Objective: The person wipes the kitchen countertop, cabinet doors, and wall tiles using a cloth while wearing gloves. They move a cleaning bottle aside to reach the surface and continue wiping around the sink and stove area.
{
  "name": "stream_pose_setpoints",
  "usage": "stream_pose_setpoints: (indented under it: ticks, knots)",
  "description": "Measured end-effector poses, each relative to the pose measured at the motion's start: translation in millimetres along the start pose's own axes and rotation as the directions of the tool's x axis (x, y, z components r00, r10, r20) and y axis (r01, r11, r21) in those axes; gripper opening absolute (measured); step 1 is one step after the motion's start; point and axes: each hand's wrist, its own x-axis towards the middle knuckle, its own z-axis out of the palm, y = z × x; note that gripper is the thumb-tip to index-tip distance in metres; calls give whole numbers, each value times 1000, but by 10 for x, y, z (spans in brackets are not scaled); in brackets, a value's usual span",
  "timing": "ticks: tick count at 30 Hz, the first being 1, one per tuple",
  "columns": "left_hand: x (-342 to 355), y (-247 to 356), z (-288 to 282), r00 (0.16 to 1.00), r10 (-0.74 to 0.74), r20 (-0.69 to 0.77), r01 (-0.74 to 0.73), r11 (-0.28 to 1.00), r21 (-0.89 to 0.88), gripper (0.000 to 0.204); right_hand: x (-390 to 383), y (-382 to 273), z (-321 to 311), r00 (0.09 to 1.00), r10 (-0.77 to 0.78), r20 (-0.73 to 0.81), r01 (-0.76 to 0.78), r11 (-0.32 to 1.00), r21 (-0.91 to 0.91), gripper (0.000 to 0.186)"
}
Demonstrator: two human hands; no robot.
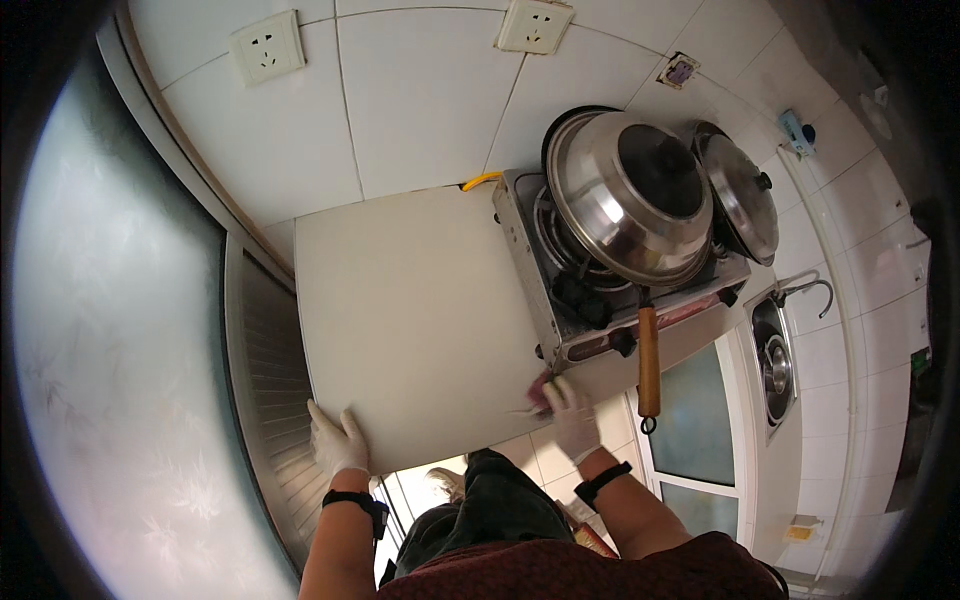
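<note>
My left hand (338, 440), in a thin whitish glove, rests at the front left corner of the pale countertop (415, 310). Its fingers are apart and hold nothing. My right hand (574, 416), gloved the same way, presses a dark pink cloth (541, 391) onto the counter near its front edge. The cloth is small and partly hidden by the fingers. Just beyond it stands the gas stove (555, 345), with its front corner close to my fingertips. A wok with a domed steel lid (625, 220) sits on the stove, its wooden handle (649, 360) pointing toward me.
A second lidded pan (738, 195) stands on the stove's right side. Farther right is a sink (772, 370) with a curved faucet (822, 290). A yellow hose (482, 181) runs behind the stove by the tiled wall (420, 100). A frosted glass door (120, 330) borders the left.
</note>
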Motion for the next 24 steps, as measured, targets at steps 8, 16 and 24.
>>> stream_pose_setpoints:
  ticks: [8,16,24]
  knots:
    - [14,5,4,1000,-4,15,4,1000,0,74,101,-227,204,884,393,-252,-356,917,182,62]
    - [34,-50,68,999,38,-31,-39,999,-29,75,655,-1109,-29,960,261,-101,-222,930,293,59]
    - [23,-38,43,1000,31,-1,-31,998,-54,76,2480,-1274,-332,896,423,-133,-361,871,333,68]
